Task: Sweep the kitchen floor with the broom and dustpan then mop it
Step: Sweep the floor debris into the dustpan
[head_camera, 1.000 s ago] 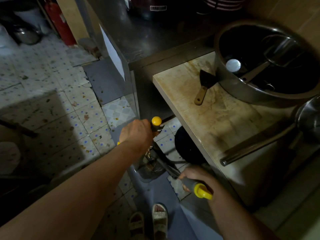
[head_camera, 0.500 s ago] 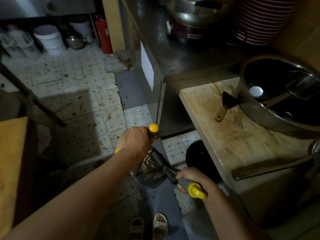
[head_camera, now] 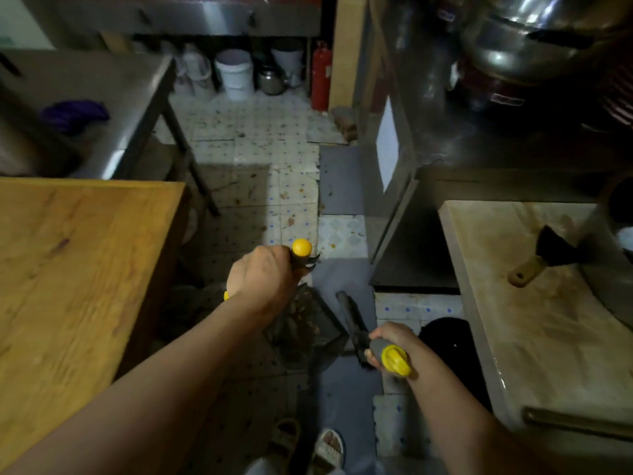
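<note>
View tipped up since earlier, more floor [head_camera: 260, 186] showing. Left hand [head_camera: 262, 275] grips dustpan [head_camera: 308, 327] handle, right hand [head_camera: 387, 344] grips broom [head_camera: 352, 320]. Keep pan level, scraps stay in.

The tiled floor [head_camera: 260, 156] is strewn with scraps; white buckets [head_camera: 234, 73] and a red extinguisher [head_camera: 321, 77] are stood on it.

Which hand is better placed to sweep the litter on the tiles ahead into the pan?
The right hand, probably. It grips the broom, whose head hangs just right of the dustpan. The left hand holds the dustpan handle and must keep the loaded pan steady.
</note>
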`<action>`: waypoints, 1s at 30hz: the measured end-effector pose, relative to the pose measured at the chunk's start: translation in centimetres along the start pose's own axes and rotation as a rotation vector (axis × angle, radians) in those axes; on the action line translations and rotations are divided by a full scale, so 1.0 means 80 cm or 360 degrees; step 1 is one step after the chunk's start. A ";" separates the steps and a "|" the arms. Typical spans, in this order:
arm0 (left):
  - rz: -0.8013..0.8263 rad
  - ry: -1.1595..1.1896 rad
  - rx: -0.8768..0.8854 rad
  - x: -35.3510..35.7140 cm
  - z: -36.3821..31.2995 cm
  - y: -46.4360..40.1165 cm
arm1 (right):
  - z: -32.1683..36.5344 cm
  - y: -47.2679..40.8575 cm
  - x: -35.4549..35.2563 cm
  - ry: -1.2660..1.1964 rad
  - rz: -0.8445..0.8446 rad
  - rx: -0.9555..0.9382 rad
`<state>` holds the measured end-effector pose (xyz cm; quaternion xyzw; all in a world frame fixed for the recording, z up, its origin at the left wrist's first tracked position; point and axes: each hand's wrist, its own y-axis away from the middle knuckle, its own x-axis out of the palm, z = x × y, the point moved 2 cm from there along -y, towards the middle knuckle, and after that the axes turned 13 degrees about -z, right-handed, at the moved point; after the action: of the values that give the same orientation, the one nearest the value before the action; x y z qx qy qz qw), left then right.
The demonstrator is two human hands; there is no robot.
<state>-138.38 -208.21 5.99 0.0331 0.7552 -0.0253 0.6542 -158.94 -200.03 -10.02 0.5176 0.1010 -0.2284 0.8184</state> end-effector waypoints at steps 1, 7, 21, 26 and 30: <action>-0.0006 0.0005 -0.0033 -0.002 0.006 0.002 | 0.001 -0.003 0.003 -0.0010 0.0007 0.0011; -0.0026 0.0001 -0.0181 -0.012 0.039 0.008 | -0.005 -0.032 0.033 -0.0259 -0.0012 0.0125; -0.0010 -0.0013 -0.0254 -0.011 0.109 -0.052 | 0.046 -0.052 0.149 -0.0169 -0.0028 0.0089; -0.0009 -0.0006 -0.0270 -0.010 0.123 -0.081 | 0.099 -0.058 0.179 -0.0078 0.0151 0.0032; -0.0010 -0.0005 -0.0281 -0.009 0.132 -0.098 | 0.135 -0.068 0.195 -0.0010 0.0223 0.0061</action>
<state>-128.48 -216.90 5.12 -0.0272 0.7535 0.0392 0.6557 -148.66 -215.80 -15.85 0.5383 0.0575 -0.1741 0.8226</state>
